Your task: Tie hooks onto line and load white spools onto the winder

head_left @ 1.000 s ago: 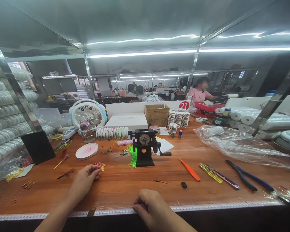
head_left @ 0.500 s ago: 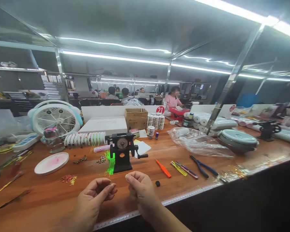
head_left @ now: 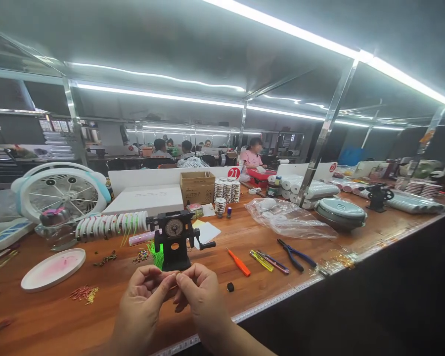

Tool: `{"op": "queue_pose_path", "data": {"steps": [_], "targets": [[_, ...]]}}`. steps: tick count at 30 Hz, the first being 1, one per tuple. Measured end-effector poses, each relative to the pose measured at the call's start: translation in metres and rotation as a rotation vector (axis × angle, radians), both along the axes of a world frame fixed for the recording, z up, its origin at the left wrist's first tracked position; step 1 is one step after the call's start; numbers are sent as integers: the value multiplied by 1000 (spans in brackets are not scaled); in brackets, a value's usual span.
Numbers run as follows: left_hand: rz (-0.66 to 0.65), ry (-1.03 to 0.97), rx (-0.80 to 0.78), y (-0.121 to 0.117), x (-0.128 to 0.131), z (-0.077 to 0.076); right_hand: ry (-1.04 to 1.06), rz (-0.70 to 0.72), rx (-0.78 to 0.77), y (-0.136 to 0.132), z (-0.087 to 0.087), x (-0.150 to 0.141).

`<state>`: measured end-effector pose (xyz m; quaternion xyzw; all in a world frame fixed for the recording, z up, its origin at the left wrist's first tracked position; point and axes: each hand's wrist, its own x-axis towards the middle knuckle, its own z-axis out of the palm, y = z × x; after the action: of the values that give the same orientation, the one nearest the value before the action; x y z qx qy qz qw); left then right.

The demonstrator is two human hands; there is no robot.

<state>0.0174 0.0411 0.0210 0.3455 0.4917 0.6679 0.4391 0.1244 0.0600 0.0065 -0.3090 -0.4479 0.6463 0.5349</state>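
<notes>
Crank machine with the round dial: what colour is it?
Black: that boxy crank machine shows best in the head view.

Head view: our left hand (head_left: 143, 296) and right hand (head_left: 204, 299) meet fingertip to fingertip above the wooden bench (head_left: 212, 259); anything pinched there too small for us to make out. Just beyond, a black cranked winder (head_left: 183, 240), white spools (head_left: 111, 226) in a row at its left. Green strands (head_left: 155, 256) beside its base. Red and yellow bits (head_left: 82, 292) lie near a white dish (head_left: 40, 274). Farther right, an orange tool (head_left: 240, 263), pliers (head_left: 293, 260).
</notes>
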Motion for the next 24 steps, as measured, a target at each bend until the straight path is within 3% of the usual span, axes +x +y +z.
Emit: {"op": "queue_pose_path", "data": {"steps": [15, 24], "targets": [[47, 161, 104, -4, 3, -2, 27, -6, -4, 0, 6, 0], [59, 314, 159, -7, 2, -18, -47, -35, 26, 3, 1, 1]]}}
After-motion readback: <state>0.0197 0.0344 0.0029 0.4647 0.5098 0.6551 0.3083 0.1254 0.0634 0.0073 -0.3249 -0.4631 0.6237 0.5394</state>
